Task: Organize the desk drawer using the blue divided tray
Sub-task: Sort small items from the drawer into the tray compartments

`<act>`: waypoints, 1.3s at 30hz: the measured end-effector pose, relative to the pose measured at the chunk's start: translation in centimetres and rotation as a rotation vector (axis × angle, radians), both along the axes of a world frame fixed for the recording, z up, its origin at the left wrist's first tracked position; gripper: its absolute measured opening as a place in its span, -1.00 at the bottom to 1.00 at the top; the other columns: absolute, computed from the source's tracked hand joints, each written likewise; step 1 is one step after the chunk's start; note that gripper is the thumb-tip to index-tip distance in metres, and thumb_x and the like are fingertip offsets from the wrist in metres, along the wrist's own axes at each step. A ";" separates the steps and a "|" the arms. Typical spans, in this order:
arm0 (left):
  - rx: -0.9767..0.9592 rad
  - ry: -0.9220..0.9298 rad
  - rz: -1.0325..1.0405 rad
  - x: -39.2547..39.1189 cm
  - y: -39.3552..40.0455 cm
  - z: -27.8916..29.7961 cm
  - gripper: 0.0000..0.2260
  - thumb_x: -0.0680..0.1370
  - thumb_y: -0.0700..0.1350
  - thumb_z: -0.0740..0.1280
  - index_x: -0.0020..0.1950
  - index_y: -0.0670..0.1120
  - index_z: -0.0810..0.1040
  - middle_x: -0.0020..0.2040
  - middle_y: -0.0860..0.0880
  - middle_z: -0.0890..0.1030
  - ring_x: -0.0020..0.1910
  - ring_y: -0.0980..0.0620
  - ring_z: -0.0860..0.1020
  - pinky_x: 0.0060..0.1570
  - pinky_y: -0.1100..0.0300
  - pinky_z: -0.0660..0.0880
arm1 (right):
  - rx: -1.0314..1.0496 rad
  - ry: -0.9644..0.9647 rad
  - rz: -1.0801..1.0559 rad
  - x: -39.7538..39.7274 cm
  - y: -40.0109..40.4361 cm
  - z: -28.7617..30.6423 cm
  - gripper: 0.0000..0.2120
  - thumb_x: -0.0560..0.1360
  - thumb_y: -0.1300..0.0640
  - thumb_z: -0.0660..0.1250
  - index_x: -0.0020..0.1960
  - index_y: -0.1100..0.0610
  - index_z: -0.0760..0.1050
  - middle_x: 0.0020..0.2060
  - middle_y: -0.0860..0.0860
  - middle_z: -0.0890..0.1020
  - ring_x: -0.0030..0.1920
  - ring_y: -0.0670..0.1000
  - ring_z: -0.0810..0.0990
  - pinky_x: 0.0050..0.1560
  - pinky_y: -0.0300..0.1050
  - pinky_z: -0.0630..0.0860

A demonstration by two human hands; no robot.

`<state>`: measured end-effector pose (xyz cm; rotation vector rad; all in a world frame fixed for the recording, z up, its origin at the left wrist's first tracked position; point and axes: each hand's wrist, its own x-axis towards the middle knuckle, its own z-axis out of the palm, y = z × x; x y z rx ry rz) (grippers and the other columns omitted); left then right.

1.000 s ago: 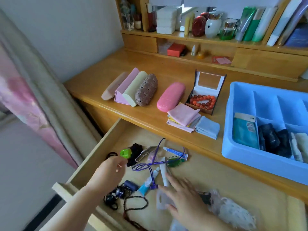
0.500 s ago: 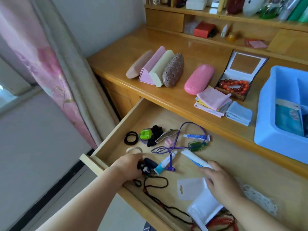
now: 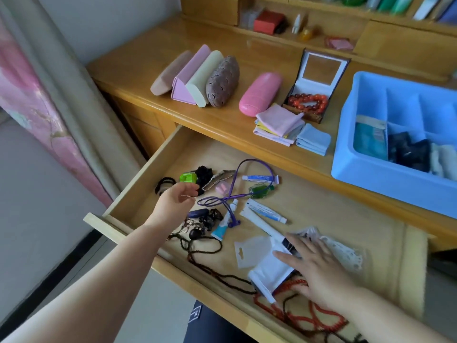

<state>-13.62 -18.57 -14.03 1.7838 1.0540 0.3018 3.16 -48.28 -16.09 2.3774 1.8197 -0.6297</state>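
The open wooden drawer [image 3: 138, 175] holds loose small things: a green clip [image 3: 188, 177], black hair ties [image 3: 163, 184], a purple cord [image 3: 247, 167], several small tubes [image 3: 267, 212], dark bead strings [image 3: 210, 269] and a red bead string [image 3: 316, 315]. My left hand [image 3: 176, 201] hovers beside the green clip, fingers curled, with something thin and pale at its fingertips. My right hand [image 3: 319, 268] lies flat, fingers spread, on white packets [image 3: 269, 273]. The blue divided tray [image 3: 351, 169] stands on the desk at right, holding a teal packet [image 3: 371, 139] and dark and white bundles.
On the desk lie a row of glasses cases [image 3: 197, 75], a pink case [image 3: 261, 94], an open box of red beads [image 3: 309, 102] and folded cloths [image 3: 291, 129]. A shelf unit [image 3: 296, 23] rises behind. A pink curtain [image 3: 32, 100] hangs at left.
My left hand has lifted off the black items at the drawer front and moved back toward the green clip. My right hand slid right onto the white packets. The view shifted.
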 end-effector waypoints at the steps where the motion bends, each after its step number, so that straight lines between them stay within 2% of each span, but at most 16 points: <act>1: 0.081 0.029 -0.060 0.0 -0.9 -0.1 -0.73 0.51 -0.29 0.26 0.02 0.09 0.53 -0.09 0.11 0.61 -0.15 0.14 0.56 -0.25 0.44 0.45 | 0.076 -0.032 -0.035 -0.2 0.8 0.0 -0.34 0.16 0.02 0.57 0.22 -0.24 0.48 0.38 0.04 0.40 0.37 0.05 0.40 0.32 0.00 0.37; 2: 0.157 0.054 -0.106 0.1 -1.7 -0.1 -0.74 0.50 -0.27 0.29 -0.02 0.12 0.52 -0.15 0.14 0.59 -0.21 0.18 0.54 -0.29 0.45 0.41 | 0.161 -0.070 -0.077 -0.3 1.4 -0.2 -0.45 0.07 0.16 0.58 0.03 -0.10 0.60 0.10 0.02 0.59 0.09 0.10 0.61 0.01 -0.04 0.54; 3: 0.229 0.077 -0.133 0.1 -2.5 -0.2 -0.75 0.49 -0.25 0.30 -0.06 0.13 0.51 -0.20 0.14 0.58 -0.25 0.19 0.52 -0.29 0.42 0.39 | 0.208 -0.062 -0.119 -0.1 2.0 -0.3 -0.56 0.10 0.24 0.53 -0.05 -0.01 0.61 -0.07 0.01 0.59 -0.05 0.12 0.62 -0.15 -0.06 0.54; 7: 0.385 0.172 -0.165 -0.7 -4.2 -0.2 -0.79 0.47 -0.24 0.30 -0.15 0.10 0.49 -0.33 0.13 0.52 -0.38 0.18 0.45 -0.38 0.35 0.34 | 0.194 0.098 -0.424 1.6 3.5 0.1 -0.90 0.50 0.05 0.30 0.00 0.02 0.52 -0.09 -0.02 0.58 0.03 0.13 0.55 -0.11 -0.07 0.43; 11: 0.323 0.358 -0.340 -1.1 -6.1 -0.2 -0.76 0.48 -0.16 0.29 -0.23 0.20 0.44 -0.32 0.17 0.53 -0.32 0.16 0.50 -0.37 0.36 0.37 | 0.219 0.247 -0.597 4.6 2.4 1.1 -0.78 0.51 -0.02 0.32 -0.23 0.00 0.35 -0.34 -0.10 0.45 -0.23 0.10 0.48 -0.31 -0.09 0.31; 13: 0.258 0.440 -0.541 -0.5 -7.7 -0.5 -0.82 0.48 -0.12 0.29 -0.17 0.20 0.49 -0.24 0.16 0.55 -0.21 0.12 0.53 -0.24 0.32 0.44 | 0.173 0.223 -0.576 5.6 1.2 1.7 -0.88 0.48 0.01 0.36 -0.17 -0.03 0.44 -0.25 -0.10 0.53 -0.17 0.09 0.51 -0.27 -0.11 0.37; 15: 0.218 0.461 -0.715 0.4 -9.7 -0.6 -0.84 0.47 -0.10 0.29 -0.10 0.18 0.54 -0.22 0.19 0.54 -0.17 0.16 0.51 -0.18 0.42 0.42 | 0.140 0.121 -0.527 6.3 -0.2 2.2 -0.70 0.46 0.02 0.38 0.19 -0.02 0.50 0.07 -0.07 0.55 0.05 0.05 0.55 -0.05 -0.11 0.47; 18: 0.142 0.420 -0.920 2.2 -13.0 -0.9 -0.77 0.48 -0.15 0.27 0.02 0.13 0.59 -0.12 0.17 0.57 -0.15 0.19 0.45 -0.23 0.56 0.30 | 0.209 0.027 -0.462 5.9 -2.8 2.5 -0.73 0.45 0.01 0.38 0.14 -0.06 0.51 0.00 -0.14 0.47 -0.03 0.01 0.57 -0.21 -0.17 0.31; 20: 0.095 0.379 -1.017 3.2 -15.3 -1.2 -0.68 0.50 -0.21 0.23 0.14 0.12 0.58 0.00 0.06 0.61 -0.10 0.13 0.47 -0.11 0.48 0.35 | 0.155 0.081 -0.425 5.1 -4.8 2.1 -0.67 0.41 -0.04 0.41 0.16 -0.11 0.50 0.05 -0.16 0.44 0.06 0.00 0.53 -0.17 -0.17 0.33; 23: 0.191 0.462 -1.128 4.6 -18.2 -1.8 -0.57 0.51 -0.12 0.22 0.33 0.22 0.40 0.18 0.04 0.56 0.15 0.01 0.50 0.08 0.31 0.36 | -0.100 -0.032 -0.302 3.8 -7.0 0.9 -0.32 0.39 -0.11 0.40 0.45 -0.17 0.21 0.37 -0.11 0.23 0.35 -0.01 0.29 0.16 -0.12 0.38; 25: 0.340 0.591 -1.173 5.5 -19.5 -2.0 -0.62 0.51 -0.03 0.23 0.33 0.18 0.39 0.23 0.02 0.54 0.20 -0.05 0.50 0.11 0.17 0.41 | -0.131 -0.154 -0.325 3.7 -7.3 0.5 -0.34 0.44 -0.06 0.36 0.46 -0.15 0.14 0.35 -0.05 0.26 0.32 0.03 0.33 0.10 -0.08 0.43; 27: 0.496 0.690 -1.195 6.5 -19.9 -1.8 -0.74 0.52 0.10 0.21 0.14 0.04 0.51 0.07 0.00 0.59 0.06 -0.06 0.54 -0.09 0.14 0.42 | -0.101 -0.214 -0.394 4.0 -7.2 0.5 -0.52 0.46 -0.03 0.30 0.35 -0.08 0.26 0.21 -0.03 0.41 0.18 0.04 0.46 -0.09 -0.09 0.45; 30: 0.553 0.644 -1.082 8.0 -19.7 -1.4 -0.69 0.54 0.12 0.15 -0.08 -0.07 0.54 -0.19 0.02 0.52 -0.18 -0.02 0.50 -0.30 0.19 0.32 | -0.057 -0.179 -0.478 4.4 -7.0 0.7 -0.78 0.42 -0.02 0.23 0.05 -0.03 0.36 0.00 -0.07 0.55 -0.05 0.05 0.55 -0.30 -0.14 0.31; 34: 0.336 0.406 -0.614 11.2 -20.2 -2.0 -0.81 0.54 0.06 0.20 0.00 -0.03 0.46 -0.12 -0.03 0.58 -0.14 -0.07 0.54 -0.23 0.16 0.41 | 0.138 -0.039 -0.683 4.9 -7.3 1.0 -0.72 0.44 0.01 0.22 0.14 0.00 0.37 0.00 -0.06 0.57 -0.11 0.07 0.56 -0.27 -0.14 0.37; 36: 0.418 0.475 -0.610 12.5 -21.3 -2.7 -0.77 0.54 0.07 0.20 0.06 -0.06 0.42 -0.04 -0.05 0.54 -0.09 -0.10 0.56 -0.22 0.14 0.40 | 0.172 0.029 -0.725 4.8 -7.5 1.4 -0.65 0.47 0.04 0.23 0.24 0.00 0.38 0.07 -0.06 0.56 -0.04 0.07 0.56 -0.21 -0.15 0.39; 39: 0.596 0.595 -0.700 13.9 -22.9 -3.5 -0.80 0.58 -0.09 0.16 0.16 -0.11 0.45 0.09 -0.07 0.49 0.01 -0.10 0.57 -0.19 0.11 0.39 | 0.030 0.032 -0.597 4.8 -8.3 1.6 -0.81 0.43 0.00 0.24 0.05 -0.06 0.42 -0.01 -0.11 0.53 -0.06 0.05 0.55 -0.28 -0.15 0.33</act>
